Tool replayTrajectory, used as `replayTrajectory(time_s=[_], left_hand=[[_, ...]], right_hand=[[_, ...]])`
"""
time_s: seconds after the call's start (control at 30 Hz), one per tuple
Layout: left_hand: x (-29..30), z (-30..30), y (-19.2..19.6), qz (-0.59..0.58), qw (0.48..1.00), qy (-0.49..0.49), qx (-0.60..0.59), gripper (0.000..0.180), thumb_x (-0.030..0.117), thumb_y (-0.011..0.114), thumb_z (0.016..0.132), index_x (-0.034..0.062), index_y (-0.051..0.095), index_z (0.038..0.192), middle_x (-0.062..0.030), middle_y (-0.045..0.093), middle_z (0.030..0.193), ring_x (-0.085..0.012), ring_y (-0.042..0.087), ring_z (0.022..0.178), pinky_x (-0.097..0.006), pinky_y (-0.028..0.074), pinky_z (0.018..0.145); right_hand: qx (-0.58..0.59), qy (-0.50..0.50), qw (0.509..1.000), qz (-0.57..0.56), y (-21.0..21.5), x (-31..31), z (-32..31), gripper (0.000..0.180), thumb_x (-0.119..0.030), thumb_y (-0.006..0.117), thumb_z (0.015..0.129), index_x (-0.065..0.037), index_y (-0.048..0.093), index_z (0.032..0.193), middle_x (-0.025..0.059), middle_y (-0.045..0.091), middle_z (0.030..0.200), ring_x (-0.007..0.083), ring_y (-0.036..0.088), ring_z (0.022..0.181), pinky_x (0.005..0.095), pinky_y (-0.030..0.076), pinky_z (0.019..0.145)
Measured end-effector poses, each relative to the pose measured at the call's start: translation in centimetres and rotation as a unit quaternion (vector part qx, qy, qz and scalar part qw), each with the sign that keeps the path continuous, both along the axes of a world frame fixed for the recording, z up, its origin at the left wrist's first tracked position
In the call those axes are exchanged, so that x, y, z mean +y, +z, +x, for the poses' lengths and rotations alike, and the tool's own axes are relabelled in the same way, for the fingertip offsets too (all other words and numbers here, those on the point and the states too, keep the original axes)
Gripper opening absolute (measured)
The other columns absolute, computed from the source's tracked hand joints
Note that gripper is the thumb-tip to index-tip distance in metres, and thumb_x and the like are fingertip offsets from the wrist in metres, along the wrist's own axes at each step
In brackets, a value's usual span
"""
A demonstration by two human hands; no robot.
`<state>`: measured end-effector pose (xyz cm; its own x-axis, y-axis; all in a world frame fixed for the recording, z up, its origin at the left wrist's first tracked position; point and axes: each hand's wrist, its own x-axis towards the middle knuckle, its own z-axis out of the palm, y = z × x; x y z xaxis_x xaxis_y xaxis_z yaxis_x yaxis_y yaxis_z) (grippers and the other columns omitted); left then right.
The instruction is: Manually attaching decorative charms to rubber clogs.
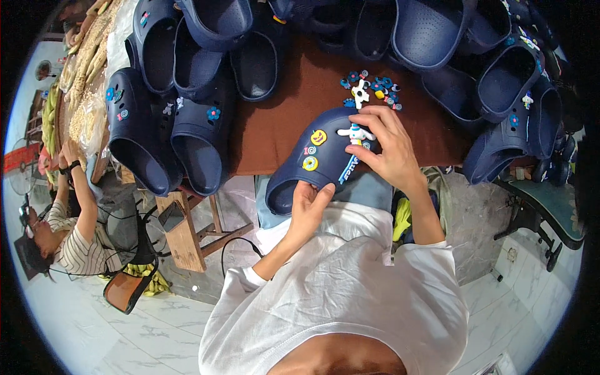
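Note:
A navy clog rests tilted at the table's near edge, its toe toward the far side. My left hand grips its near rim, thumb on top. With thumb and fingers, my right hand pinches a white figure charm against the clog's upper. Also fixed on this upper are a yellow pumpkin charm, a pink and blue candy charm, a yellow ring charm and a blue lettering charm. Just beyond the toe, loose charms lie in a small heap beside a white dog-like charm.
Navy clogs crowd the brown tabletop at left, along the far side and at right; a decorated pair stands on the left. Beyond a wooden stand, another person works at the far left. A dark-edged table is at right.

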<state>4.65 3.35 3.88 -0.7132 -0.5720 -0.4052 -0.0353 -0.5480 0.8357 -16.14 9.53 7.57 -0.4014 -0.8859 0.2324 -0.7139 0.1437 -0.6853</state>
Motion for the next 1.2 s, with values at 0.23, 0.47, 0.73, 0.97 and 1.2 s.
replayTrajectory(time_s=[0.23, 0.47, 0.73, 0.97, 1.2], left_hand=[[-0.9, -0.1, -0.4, 0.054, 0.998, 0.030, 0.025, 0.045, 0.007, 0.058, 0.096, -0.0051, 0.044, 0.137, -0.0114, 0.056, 0.135, -0.0156, 0.053, 0.123, -0.030, 0.037, 0.107], [-0.8, -0.4, -0.5, 0.059, 0.997, 0.043, 0.027, 0.044, 0.007, 0.059, 0.096, -0.0057, 0.045, 0.136, -0.0123, 0.057, 0.134, -0.0164, 0.054, 0.122, -0.030, 0.038, 0.107], [-0.7, -0.6, -0.2, 0.054, 0.997, 0.049, 0.031, 0.044, 0.007, 0.059, 0.096, -0.0059, 0.045, 0.136, -0.0129, 0.058, 0.133, -0.0163, 0.054, 0.122, -0.030, 0.038, 0.107], [-0.8, -0.8, 0.1, 0.061, 0.997, 0.048, 0.031, 0.044, 0.005, 0.057, 0.096, -0.0063, 0.044, 0.136, -0.0125, 0.057, 0.134, -0.0158, 0.054, 0.122, -0.030, 0.038, 0.107], [-0.6, -0.9, 0.4, 0.010, 0.999, 0.041, 0.008, 0.049, 0.011, 0.057, 0.095, -0.0079, 0.042, 0.138, -0.0135, 0.057, 0.135, -0.0180, 0.054, 0.123, -0.032, 0.036, 0.109]], right_hand=[[-0.021, -0.046, 0.999, -0.013, -0.9, 1.4, -1.5, 0.021, -0.010, 0.065, 0.089, -0.004, 0.067, 0.109, 0.0116, 0.061, 0.109, 0.0313, 0.061, 0.103, 0.0395, 0.048, 0.090], [-0.046, -0.043, 0.998, -0.022, -1.8, 1.4, -0.9, 0.014, -0.009, 0.068, 0.088, -0.004, 0.070, 0.101, 0.0100, 0.064, 0.104, 0.0288, 0.063, 0.099, 0.0379, 0.049, 0.086], [-0.025, -0.064, 0.997, -0.027, -2.0, 1.7, -0.1, 0.014, -0.009, 0.071, 0.085, -0.004, 0.070, 0.098, 0.0103, 0.064, 0.105, 0.0291, 0.064, 0.095, 0.0374, 0.051, 0.082], [-0.039, -0.059, 0.997, -0.020, -2.0, 1.7, -0.2, 0.018, -0.010, 0.072, 0.084, -0.003, 0.068, 0.100, 0.0112, 0.064, 0.106, 0.0301, 0.064, 0.097, 0.0376, 0.051, 0.084], [-0.023, -0.049, 0.998, -0.040, -1.8, -0.1, -0.2, 0.025, -0.017, 0.075, 0.082, -0.004, 0.069, 0.103, 0.0108, 0.063, 0.108, 0.0302, 0.062, 0.102, 0.0392, 0.049, 0.088]])
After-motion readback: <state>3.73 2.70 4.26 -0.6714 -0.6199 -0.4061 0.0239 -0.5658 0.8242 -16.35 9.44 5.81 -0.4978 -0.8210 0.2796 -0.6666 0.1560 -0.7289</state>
